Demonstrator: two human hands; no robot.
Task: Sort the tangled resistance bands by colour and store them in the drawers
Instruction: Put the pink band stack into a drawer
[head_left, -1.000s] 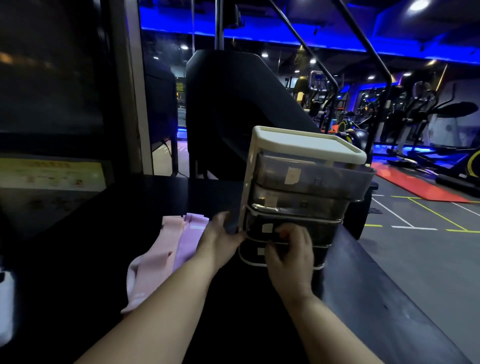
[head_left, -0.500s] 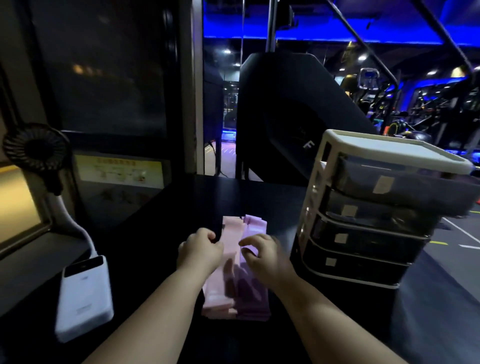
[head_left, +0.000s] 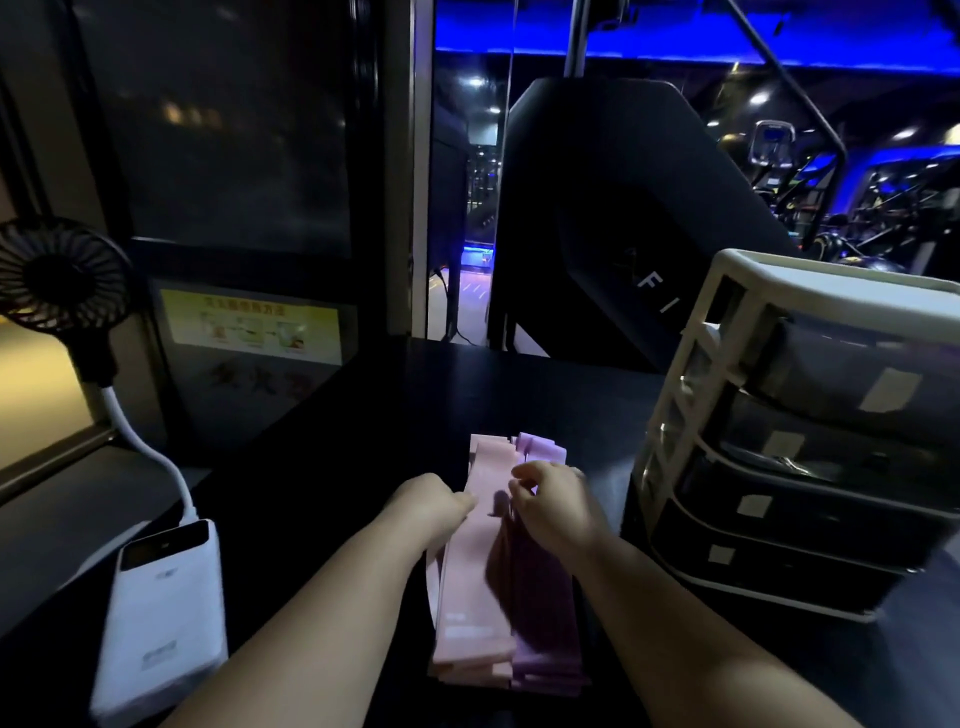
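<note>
Pink resistance bands and purple resistance bands lie side by side in a flat stack on the black table. My left hand has its fingers curled at the left edge of the pink bands. My right hand sits over the purple bands with curled fingers pinching at the seam between the two colours. A small drawer unit with a white frame and several dark see-through drawers stands just right of the bands; its drawers look closed.
A white power bank lies at the left, wired to a small black fan. A dark exercise machine rises behind the table. Glass panel and yellow notice at the back left.
Both hands left the drawer unit's lower drawers and came onto the bands. The view swung left, so the drawer unit now sits at the right.
</note>
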